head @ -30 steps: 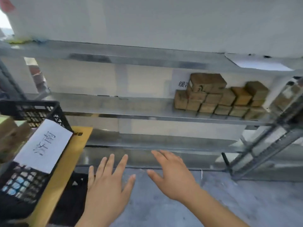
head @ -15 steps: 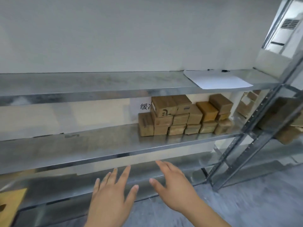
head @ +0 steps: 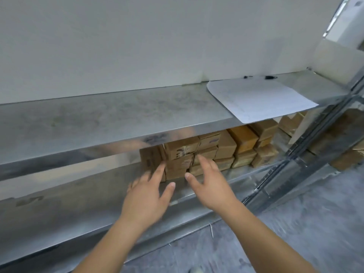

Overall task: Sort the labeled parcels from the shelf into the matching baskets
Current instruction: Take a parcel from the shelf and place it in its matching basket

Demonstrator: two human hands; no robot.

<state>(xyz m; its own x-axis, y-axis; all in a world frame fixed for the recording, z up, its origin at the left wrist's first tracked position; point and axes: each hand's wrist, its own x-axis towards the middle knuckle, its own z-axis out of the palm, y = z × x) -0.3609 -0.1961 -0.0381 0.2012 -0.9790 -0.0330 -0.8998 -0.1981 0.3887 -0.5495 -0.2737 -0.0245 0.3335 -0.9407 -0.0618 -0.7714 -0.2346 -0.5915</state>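
- Head view: a stack of cardboard parcels is seen on the middle board of a metal shelf, packed in rows toward that shelf's right end, long sides running back toward the wall.
- The left hand and the right hand are both held out with fingers spread; nothing is gripped by either.
- The stack lies just ahead of both hands; the left forefinger is at the leftmost boxes, though contact cannot be told through blur.
- The right hand is judged slightly nearer the stack's middle.
- A white paper sheet is laid on the board above the parcels.
- A white wall is seen behind the shelf, grey floor below. No baskets are in view.
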